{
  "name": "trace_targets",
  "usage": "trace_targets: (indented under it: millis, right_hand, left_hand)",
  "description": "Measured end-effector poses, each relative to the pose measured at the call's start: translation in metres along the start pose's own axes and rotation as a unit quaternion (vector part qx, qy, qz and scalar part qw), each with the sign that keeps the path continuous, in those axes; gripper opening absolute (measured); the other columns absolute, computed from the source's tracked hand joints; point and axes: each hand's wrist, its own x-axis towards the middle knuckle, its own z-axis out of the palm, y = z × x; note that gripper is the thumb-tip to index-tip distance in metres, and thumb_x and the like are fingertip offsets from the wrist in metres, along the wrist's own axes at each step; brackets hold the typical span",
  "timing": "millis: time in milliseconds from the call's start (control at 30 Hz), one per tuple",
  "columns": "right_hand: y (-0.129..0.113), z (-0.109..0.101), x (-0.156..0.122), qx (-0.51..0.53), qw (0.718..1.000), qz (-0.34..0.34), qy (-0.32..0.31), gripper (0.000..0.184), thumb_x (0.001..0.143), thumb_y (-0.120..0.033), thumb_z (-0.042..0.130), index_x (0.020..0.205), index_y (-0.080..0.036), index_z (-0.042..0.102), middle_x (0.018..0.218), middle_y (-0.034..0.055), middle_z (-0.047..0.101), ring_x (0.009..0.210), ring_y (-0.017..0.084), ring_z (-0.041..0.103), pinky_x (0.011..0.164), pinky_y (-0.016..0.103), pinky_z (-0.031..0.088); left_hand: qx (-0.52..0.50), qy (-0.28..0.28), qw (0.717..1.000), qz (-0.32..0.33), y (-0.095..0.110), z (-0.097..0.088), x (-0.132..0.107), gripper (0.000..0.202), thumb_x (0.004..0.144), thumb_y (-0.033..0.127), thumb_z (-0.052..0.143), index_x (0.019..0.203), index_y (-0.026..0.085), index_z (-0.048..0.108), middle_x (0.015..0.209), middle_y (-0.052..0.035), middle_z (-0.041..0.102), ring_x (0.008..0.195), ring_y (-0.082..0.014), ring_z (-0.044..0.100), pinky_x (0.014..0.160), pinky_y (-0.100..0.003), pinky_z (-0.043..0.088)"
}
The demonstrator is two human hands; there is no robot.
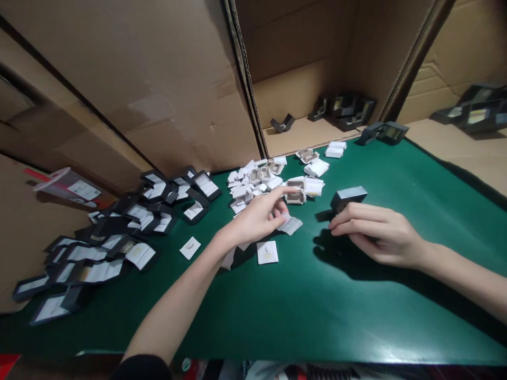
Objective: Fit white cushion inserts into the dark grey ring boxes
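My left hand (259, 215) reaches over the table with its index finger stretched out to a small white tray-like insert (295, 198). Its thumb and curled fingers close on a small whitish packet (291, 225); part of it is hidden under them. In my right hand (374, 232) is a small dark jewellery box (349, 195), pinched by the fingertips just above the table. Two square white cards, one (268, 252) below my left hand and another (190, 247) to its left, lie flat, each with a small thin piece on it.
White folded inserts (253, 182) lie heaped behind my left hand. Many open dark boxes (138, 216) with white linings cover the left side, near a plastic cup (75, 187). More dark boxes (350, 111) sit inside a cardboard carton (293, 100) at the back of the green table (356, 316).
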Motion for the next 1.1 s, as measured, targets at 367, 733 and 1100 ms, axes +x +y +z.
trace_targets:
  millis: [367,733,1100]
  right_hand:
    - [-0.007,-0.004,0.004,0.094,0.993,0.069,-0.024,0.030,0.087,-0.007,0.048,0.103,-0.023,0.068,0.108,0.0074,0.061,0.091,0.014,0.061,0.074,0.025,0.051]
    - [-0.003,-0.019,0.003,0.030,0.987,0.090,0.131,0.026,0.081,-0.010,0.064,0.103,-0.022,0.067,0.098,0.0064,0.067,0.092,0.020,0.064,0.083,0.033,0.052]
    - [0.003,-0.021,0.003,-0.091,0.978,0.102,0.157,0.017,0.078,-0.004,0.062,0.088,-0.018,0.063,0.085,0.0060,0.065,0.075,0.016,0.062,0.065,0.029,0.049]
  left_hand:
    - [-0.207,0.148,0.966,0.051,0.001,0.044,0.013,0.045,0.081,0.032,0.056,0.123,0.021,0.043,0.089,-0.0037,0.053,0.085,-0.0050,0.050,0.072,-0.014,0.049]
    - [-0.022,0.240,0.966,0.092,-0.005,0.073,0.013,0.042,0.088,0.037,0.045,0.127,0.021,0.039,0.132,-0.0096,0.044,0.111,-0.0108,0.050,0.086,-0.021,0.053]
    - [0.286,0.046,0.920,0.265,-0.012,0.093,0.016,0.051,0.090,0.053,0.032,0.127,0.023,0.051,0.148,-0.0135,0.025,0.147,-0.0300,0.014,0.117,-0.046,0.033]
